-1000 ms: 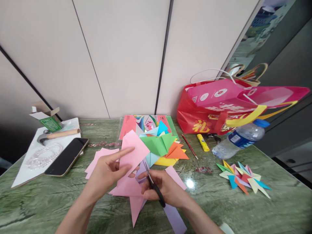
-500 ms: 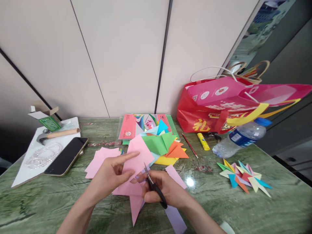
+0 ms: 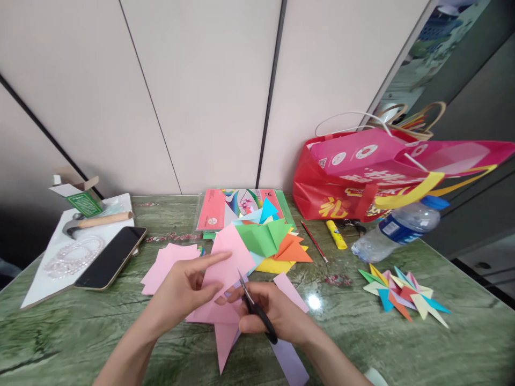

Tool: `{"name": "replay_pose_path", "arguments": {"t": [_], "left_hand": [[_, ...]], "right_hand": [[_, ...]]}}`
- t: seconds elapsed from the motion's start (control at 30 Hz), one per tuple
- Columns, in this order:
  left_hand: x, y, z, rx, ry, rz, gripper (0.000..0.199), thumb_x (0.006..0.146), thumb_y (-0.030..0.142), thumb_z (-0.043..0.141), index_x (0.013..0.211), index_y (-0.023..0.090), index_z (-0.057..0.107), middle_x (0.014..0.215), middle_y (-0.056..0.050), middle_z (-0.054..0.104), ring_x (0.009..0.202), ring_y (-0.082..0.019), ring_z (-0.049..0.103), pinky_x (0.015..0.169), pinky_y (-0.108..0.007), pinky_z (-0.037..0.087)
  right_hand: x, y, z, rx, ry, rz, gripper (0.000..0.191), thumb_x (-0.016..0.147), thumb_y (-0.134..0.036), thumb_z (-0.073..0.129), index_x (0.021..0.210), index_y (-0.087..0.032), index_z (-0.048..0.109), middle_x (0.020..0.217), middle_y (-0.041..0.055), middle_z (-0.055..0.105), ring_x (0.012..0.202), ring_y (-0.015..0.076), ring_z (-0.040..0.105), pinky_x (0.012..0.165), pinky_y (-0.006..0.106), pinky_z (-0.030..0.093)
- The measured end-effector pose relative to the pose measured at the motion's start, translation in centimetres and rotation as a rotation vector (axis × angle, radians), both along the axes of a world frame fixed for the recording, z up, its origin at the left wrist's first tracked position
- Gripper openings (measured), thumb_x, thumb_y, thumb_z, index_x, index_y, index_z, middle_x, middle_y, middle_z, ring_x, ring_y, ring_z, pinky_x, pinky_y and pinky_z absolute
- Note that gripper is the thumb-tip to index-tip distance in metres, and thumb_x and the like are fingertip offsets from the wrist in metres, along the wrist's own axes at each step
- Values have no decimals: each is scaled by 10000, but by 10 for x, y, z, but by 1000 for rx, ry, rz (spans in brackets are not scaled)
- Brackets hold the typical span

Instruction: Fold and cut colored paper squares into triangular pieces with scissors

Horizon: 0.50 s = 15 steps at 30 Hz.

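Note:
My left hand (image 3: 183,292) pinches a folded pink paper (image 3: 231,252) between thumb and fingers, above the table. In my right hand (image 3: 271,311) is a pair of scissors (image 3: 257,311) with black handles, its blades pointing up and left beside the pink paper's lower right edge. More pink paper (image 3: 225,335) with pointed ends lies under both hands. Beyond them are folded pieces in green (image 3: 263,238), orange (image 3: 292,249) and blue. Lilac strips (image 3: 290,362) lie beside and below my right hand.
Pink sheets (image 3: 169,262), a phone (image 3: 110,257) and a hammer (image 3: 100,220) are on the left. At the right are a red bag (image 3: 333,187), a bottle (image 3: 396,228), a glue stick (image 3: 336,234), a pencil (image 3: 314,241) and coloured paper stars (image 3: 406,295).
The view has shifted very slightly. Both hands, the pink paper and the scissors hold nearly the same positions as before.

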<state>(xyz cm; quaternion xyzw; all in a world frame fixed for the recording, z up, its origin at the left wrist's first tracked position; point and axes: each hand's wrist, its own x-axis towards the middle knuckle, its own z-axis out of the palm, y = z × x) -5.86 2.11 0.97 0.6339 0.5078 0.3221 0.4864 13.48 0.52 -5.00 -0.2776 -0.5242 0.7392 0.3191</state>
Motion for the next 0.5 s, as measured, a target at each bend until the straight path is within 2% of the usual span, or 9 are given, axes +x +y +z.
{"name": "replay_pose_path", "arguments": {"t": [0.33, 0.5], "left_hand": [[3, 0, 4, -22, -61, 20, 472, 650, 136, 616, 1122, 122, 629, 484, 86, 373, 435, -44, 238, 361, -151, 235], [4, -1, 5, -45, -117, 15, 475, 644, 117, 627, 1118, 152, 633, 487, 84, 417, 434, -46, 318, 388, -150, 320]], "right_hand": [[0, 0, -3, -26, -42, -18, 445, 561, -393, 796, 896, -139, 649, 584, -58, 445, 525, 64, 337, 484, 198, 234], [0, 0, -3, -13, -53, -22, 451, 545, -411, 799, 873, -135, 658, 563, -65, 425, 512, 58, 315, 470, 194, 211]]}}
